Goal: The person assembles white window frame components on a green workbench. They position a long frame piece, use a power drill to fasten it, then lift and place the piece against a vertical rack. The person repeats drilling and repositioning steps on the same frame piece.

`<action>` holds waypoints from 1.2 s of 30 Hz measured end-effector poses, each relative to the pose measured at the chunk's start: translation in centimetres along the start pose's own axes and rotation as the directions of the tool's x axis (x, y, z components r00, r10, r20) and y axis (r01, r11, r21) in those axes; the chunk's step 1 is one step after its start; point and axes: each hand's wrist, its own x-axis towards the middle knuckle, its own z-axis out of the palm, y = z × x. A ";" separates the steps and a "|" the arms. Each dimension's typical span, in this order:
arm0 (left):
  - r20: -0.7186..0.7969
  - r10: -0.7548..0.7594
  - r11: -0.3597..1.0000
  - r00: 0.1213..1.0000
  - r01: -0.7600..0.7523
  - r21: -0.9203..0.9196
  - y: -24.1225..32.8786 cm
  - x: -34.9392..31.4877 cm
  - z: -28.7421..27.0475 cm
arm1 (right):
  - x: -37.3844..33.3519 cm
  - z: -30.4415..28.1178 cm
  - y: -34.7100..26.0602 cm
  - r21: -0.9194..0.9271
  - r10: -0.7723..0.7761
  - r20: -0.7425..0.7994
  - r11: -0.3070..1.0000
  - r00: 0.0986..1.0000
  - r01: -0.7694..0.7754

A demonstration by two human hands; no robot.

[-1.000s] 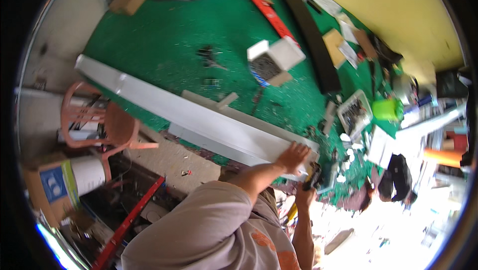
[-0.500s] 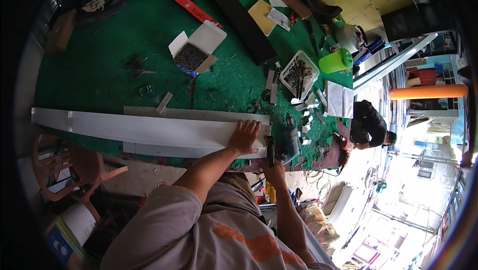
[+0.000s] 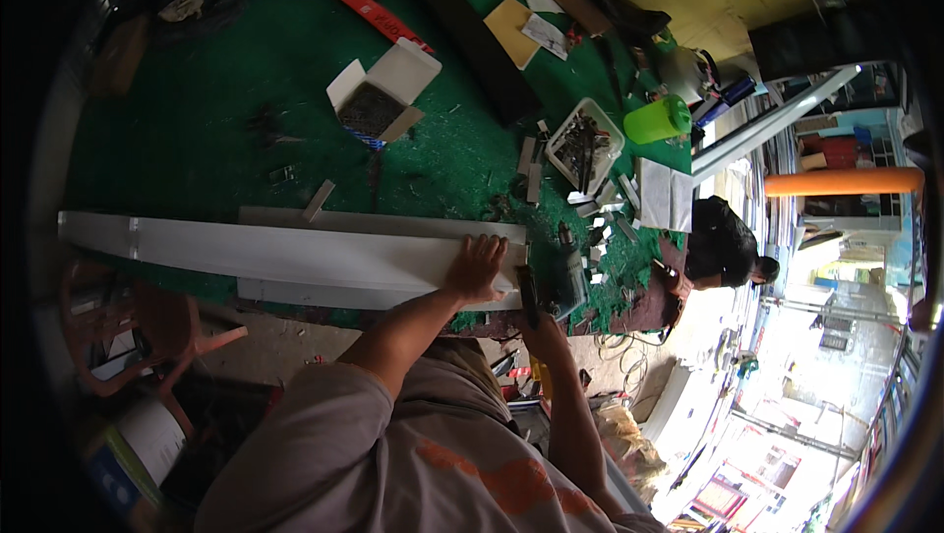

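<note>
We find a long white strip on the green counter, along its near edge. L hand spread flat on strip's R end; R hand, apart from it, clamped on dark tool at same end. Drill just R of tool. Farther back, we note open box w/ dark bits, plus green jug.
</note>
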 end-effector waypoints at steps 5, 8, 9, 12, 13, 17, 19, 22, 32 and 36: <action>0.018 -0.018 0.999 1.000 0.019 -0.028 0.0 0.2 -0.2 | 0.8 2.2 0.0 0.228 -0.041 -0.057 0.972 0.998 0.053; 0.011 -0.018 1.000 1.000 0.018 -0.004 0.2 0.4 -0.3 | 1.3 3.8 0.2 0.273 0.025 -0.122 0.962 0.992 0.010; 0.022 -0.019 1.000 1.000 0.019 -0.001 0.2 0.5 -0.3 | 1.8 3.9 0.3 0.215 0.112 -0.117 0.973 0.987 -0.085; 0.022 -0.025 1.000 0.999 0.025 -0.017 0.5 1.0 -0.3 | 2.6 4.3 0.3 0.160 0.235 -0.143 0.964 0.962 -0.212; 0.007 -0.033 0.999 0.999 0.033 -0.001 0.6 0.9 -0.4 | 2.5 4.4 0.2 0.123 0.248 -0.150 0.965 0.957 -0.230; 0.019 -0.019 0.992 1.000 0.016 0.122 1.0 0.7 -0.6 | 0.7 4.1 -0.7 0.143 0.137 -0.214 0.984 0.967 -0.107; -0.019 -0.007 0.990 1.000 0.010 0.142 1.1 0.9 -0.8 | -0.8 4.0 -1.1 -0.011 0.055 -0.338 0.998 0.939 -0.063; 0.009 -0.016 0.994 1.000 0.015 0.105 1.3 0.9 -1.2 | -1.1 2.4 -1.3 -0.052 0.103 -0.197 0.992 0.975 -0.116; 0.013 -0.033 0.993 0.999 0.031 0.112 1.2 0.7 -0.6 | -0.5 1.9 -0.5 0.247 0.063 -0.138 0.969 0.988 -0.027; 0.054 -0.027 0.995 0.998 0.022 0.092 0.5 0.8 0.4 | 0.3 2.9 -0.7 0.244 0.161 -0.130 0.962 0.978 -0.125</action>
